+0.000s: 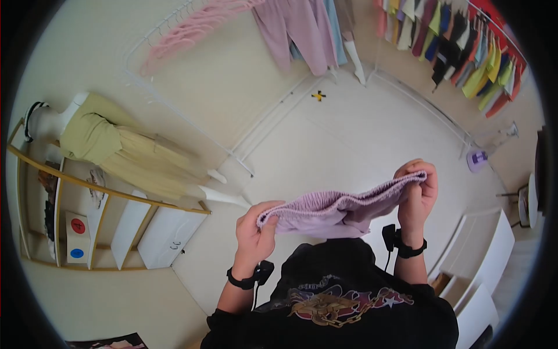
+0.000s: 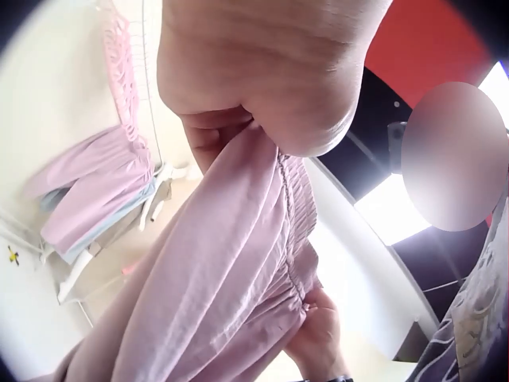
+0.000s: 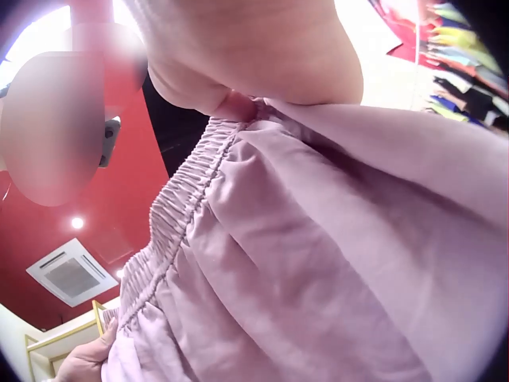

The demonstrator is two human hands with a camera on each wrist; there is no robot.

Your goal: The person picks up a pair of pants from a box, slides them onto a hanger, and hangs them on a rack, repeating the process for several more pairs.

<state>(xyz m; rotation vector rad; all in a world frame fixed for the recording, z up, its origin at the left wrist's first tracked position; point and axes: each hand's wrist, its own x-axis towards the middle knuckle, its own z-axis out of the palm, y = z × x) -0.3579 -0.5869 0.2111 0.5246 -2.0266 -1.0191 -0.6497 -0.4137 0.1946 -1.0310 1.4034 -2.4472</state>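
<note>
Hanging lilac garment [image 1: 308,220] | gathered waistband [image 3: 181,199], soft folds | left hand [image 1: 254,234], right hand [image 1: 419,196] each pinching one end

Arms [image 1: 233,298] out fwd, L hand [image 1: 254,237] & R hand [image 1: 418,189] well apart, both pinching tight.

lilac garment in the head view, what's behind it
Pale floor shows beyond the lilac garment, which the left hand and right hand grip at its waistband. Whatever lies directly behind the cloth is covered, so I can't tell what is there.
</note>
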